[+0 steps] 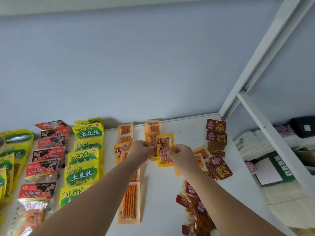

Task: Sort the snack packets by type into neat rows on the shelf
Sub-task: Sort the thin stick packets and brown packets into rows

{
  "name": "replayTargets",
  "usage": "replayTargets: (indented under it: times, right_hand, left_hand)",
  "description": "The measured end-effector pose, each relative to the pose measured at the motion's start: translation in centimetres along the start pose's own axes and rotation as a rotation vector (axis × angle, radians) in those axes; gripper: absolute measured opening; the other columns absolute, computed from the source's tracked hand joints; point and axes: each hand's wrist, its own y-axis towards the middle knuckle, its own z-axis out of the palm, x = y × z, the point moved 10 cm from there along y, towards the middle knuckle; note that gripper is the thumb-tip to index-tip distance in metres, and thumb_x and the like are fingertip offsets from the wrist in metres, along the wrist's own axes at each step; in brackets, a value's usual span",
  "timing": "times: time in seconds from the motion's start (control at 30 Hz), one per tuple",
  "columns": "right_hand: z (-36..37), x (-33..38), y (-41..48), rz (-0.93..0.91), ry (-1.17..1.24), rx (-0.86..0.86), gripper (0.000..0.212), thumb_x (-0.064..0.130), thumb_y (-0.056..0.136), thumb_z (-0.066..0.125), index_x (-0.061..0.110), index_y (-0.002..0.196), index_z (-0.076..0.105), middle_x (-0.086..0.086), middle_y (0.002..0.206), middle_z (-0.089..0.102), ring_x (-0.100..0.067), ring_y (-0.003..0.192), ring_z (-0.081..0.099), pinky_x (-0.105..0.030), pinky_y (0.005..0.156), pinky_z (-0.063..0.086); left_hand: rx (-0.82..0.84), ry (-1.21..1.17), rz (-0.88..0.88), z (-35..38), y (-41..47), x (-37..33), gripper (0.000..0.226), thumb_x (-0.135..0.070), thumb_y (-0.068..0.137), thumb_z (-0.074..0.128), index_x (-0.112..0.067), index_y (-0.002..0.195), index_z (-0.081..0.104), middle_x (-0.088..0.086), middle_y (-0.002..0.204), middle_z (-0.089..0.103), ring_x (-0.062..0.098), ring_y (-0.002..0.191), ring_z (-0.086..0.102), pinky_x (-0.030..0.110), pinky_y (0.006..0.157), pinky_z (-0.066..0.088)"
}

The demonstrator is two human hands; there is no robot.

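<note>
Both arms reach out over the white shelf (162, 193). R hand (180, 155) pinches an orange stick pkt (165, 150) by its right edge, thumb on the front, held over the shelf about mid-way across. L hand (140, 148) has its fingers curled on a second orange pkt (150, 137), just behind the first and overlapping it. Left of them an orange row (129, 201) runs near to far. Further left come the yellow TuDouSi row (83, 174), the red-black row (42, 167), then yellow-green pkts (12, 150) at the left edge. Maroon pkts (216, 133) sit far right, w/ a loose heap (197, 212) near right.
</note>
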Motion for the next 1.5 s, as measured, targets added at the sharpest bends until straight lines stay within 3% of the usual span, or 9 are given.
replayTargets:
  times: [0.17, 0.3, 0.43, 0.6, 0.7, 0.87, 1.07, 1.33, 1.5]
  right_hand:
    - [1.3, 0.0, 0.9, -0.003, -0.084, 0.051, 0.010, 0.022, 0.096, 0.063, 0.020, 0.099, 0.072, 0.009, 0.084, 0.071, -0.006, 0.070, 0.067, -0.014, 0.047, 0.045]
    - [2.1, 0.6, 1.2, -0.034, -0.147, 0.068, 0.011, 0.025, 0.096, 0.062, 0.021, 0.098, 0.072, 0.009, 0.082, 0.071, -0.004, 0.063, 0.063, -0.011, 0.040, 0.037]
    - [2.5, 1.0, 0.8, -0.056, -0.212, 0.082, 0.011, 0.022, 0.095, 0.059, 0.023, 0.092, 0.069, 0.011, 0.074, 0.066, -0.003, 0.057, 0.059, -0.014, 0.039, 0.037]
    - [3.1, 1.6, -0.4, -0.084, -0.266, 0.149, 0.021, 0.023, 0.097, 0.056, 0.021, 0.114, 0.069, 0.002, 0.107, 0.072, -0.015, 0.093, 0.069, -0.028, 0.072, 0.056]
    - [2.9, 2.0, -1.3, -0.106, -0.293, 0.163, 0.026, 0.024, 0.099, 0.054, 0.021, 0.123, 0.065, -0.002, 0.122, 0.069, -0.021, 0.106, 0.066, -0.032, 0.080, 0.055]
    - [1.2, 1.4, -2.9, -0.093, -0.266, 0.080, 0.042, 0.022, 0.101, 0.052, 0.014, 0.142, 0.052, -0.006, 0.144, 0.057, -0.023, 0.128, 0.056, -0.025, 0.087, 0.043]
    - [-1.2, -0.2, -5.7, -0.090, -0.140, -0.069, 0.029, 0.022, 0.101, 0.054, 0.016, 0.125, 0.067, 0.002, 0.127, 0.066, -0.015, 0.120, 0.059, -0.025, 0.088, 0.045]
    - [-2.4, -2.7, -10.9, -0.072, -0.056, -0.194, 0.023, 0.018, 0.096, 0.054, 0.016, 0.112, 0.071, 0.002, 0.112, 0.071, -0.018, 0.107, 0.067, -0.039, 0.094, 0.056]
    - [-5.3, -5.4, -12.9, -0.017, 0.034, -0.268, 0.021, 0.015, 0.098, 0.055, 0.014, 0.112, 0.070, -0.002, 0.105, 0.073, -0.018, 0.099, 0.070, -0.044, 0.092, 0.058]
  left_hand:
    - [0.018, 0.102, 0.025, 0.2, 0.3, -0.5, 0.023, -0.025, 0.099, 0.060, -0.011, 0.088, 0.074, 0.010, 0.082, 0.076, 0.028, 0.072, 0.071, 0.036, 0.062, 0.056]
    - [-0.039, 0.206, 0.065, -0.9, -0.2, -0.8, 0.027, -0.010, 0.094, 0.047, -0.006, 0.074, 0.064, 0.009, 0.066, 0.052, 0.019, 0.056, 0.046, 0.028, 0.049, 0.036]
    - [-0.052, 0.215, 0.077, -1.7, -0.9, -0.4, 0.028, -0.007, 0.091, 0.044, -0.004, 0.076, 0.067, 0.009, 0.067, 0.049, 0.021, 0.059, 0.047, 0.033, 0.054, 0.038]
    - [-0.026, 0.143, 0.098, -2.1, -2.1, 0.0, 0.026, -0.003, 0.093, 0.047, -0.015, 0.079, 0.065, 0.007, 0.084, 0.061, 0.022, 0.081, 0.062, 0.036, 0.070, 0.050]
    - [-0.044, -0.017, 0.085, -3.0, -3.2, 0.6, 0.035, -0.003, 0.095, 0.046, -0.017, 0.119, 0.068, -0.001, 0.110, 0.071, 0.018, 0.106, 0.067, 0.039, 0.095, 0.057]
    - [-0.096, -0.234, 0.087, -4.9, -5.3, 1.8, 0.036, 0.004, 0.092, 0.041, -0.014, 0.108, 0.068, -0.001, 0.095, 0.076, 0.015, 0.091, 0.072, 0.038, 0.088, 0.060]
    - [-0.155, -0.391, 0.106, -7.7, -8.0, 3.8, 0.043, 0.010, 0.086, 0.037, -0.015, 0.095, 0.070, 0.003, 0.084, 0.078, 0.017, 0.081, 0.074, 0.021, 0.060, 0.055]
    - [-0.036, -0.261, 0.148, -4.3, -11.1, 6.6, 0.030, 0.001, 0.093, 0.046, -0.018, 0.094, 0.070, -0.001, 0.084, 0.078, 0.017, 0.081, 0.074, 0.035, 0.077, 0.060]
    - [0.079, -0.115, 0.213, 0.2, -13.3, 5.7, 0.020, -0.008, 0.092, 0.055, -0.021, 0.097, 0.069, -0.005, 0.089, 0.077, 0.011, 0.079, 0.073, 0.023, 0.068, 0.056]
